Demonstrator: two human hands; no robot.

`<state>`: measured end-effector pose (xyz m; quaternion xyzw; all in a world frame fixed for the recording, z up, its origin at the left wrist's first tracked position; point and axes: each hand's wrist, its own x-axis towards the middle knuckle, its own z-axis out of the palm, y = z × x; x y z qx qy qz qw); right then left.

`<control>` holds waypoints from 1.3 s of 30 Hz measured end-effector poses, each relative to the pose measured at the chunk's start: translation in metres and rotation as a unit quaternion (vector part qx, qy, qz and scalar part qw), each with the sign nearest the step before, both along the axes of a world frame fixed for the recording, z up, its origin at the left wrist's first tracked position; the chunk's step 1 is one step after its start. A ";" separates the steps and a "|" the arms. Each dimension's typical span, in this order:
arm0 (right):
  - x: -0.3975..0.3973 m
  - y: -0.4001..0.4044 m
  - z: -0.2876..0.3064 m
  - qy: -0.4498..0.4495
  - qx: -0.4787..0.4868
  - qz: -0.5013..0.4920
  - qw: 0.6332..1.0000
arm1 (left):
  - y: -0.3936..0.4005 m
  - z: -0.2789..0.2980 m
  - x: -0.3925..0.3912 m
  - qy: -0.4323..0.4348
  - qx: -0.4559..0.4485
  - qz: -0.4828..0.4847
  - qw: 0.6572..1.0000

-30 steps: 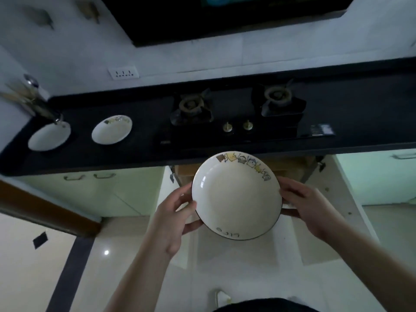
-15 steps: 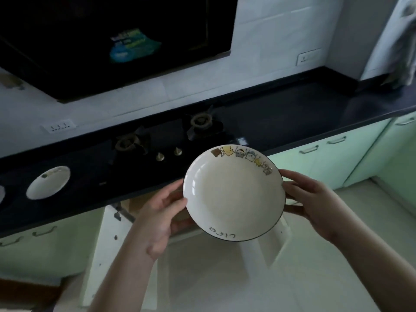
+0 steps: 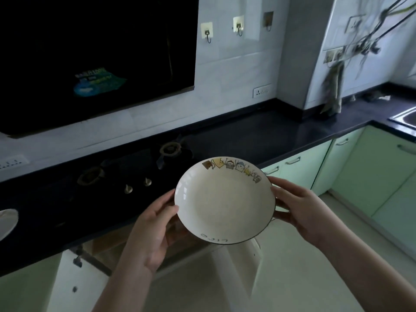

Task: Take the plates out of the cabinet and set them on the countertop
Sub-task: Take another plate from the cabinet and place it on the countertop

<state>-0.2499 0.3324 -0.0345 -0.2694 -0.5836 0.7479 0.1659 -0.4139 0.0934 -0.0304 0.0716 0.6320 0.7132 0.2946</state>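
I hold a white plate [image 3: 225,201] with a dark rim and small cartoon figures along its far edge, level in front of me, over the front edge of the black countertop [image 3: 258,134]. My left hand [image 3: 155,224] grips its left rim and my right hand [image 3: 299,206] grips its right rim. Another white plate [image 3: 6,221] lies on the counter at the far left, cut off by the frame edge. Below the plate the cabinet [image 3: 135,248] stands open, with its white doors swung out.
A gas hob with two burners [image 3: 171,149] and two knobs [image 3: 137,185] is set into the counter behind the plate. A dark range hood [image 3: 90,59] hangs above. A sink [image 3: 405,118] sits at the far right, with pale green cabinet fronts [image 3: 297,170] beneath the counter.
The view has swung to the right along the counter, with the plate held in both hands; the plates on the counter slid toward the left edge, and the sink corner came into sight.
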 end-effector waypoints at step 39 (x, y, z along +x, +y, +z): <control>0.136 0.328 -0.015 0.021 -0.136 -0.156 0.978 | 0.377 -0.007 0.081 -0.087 -0.003 -0.139 0.986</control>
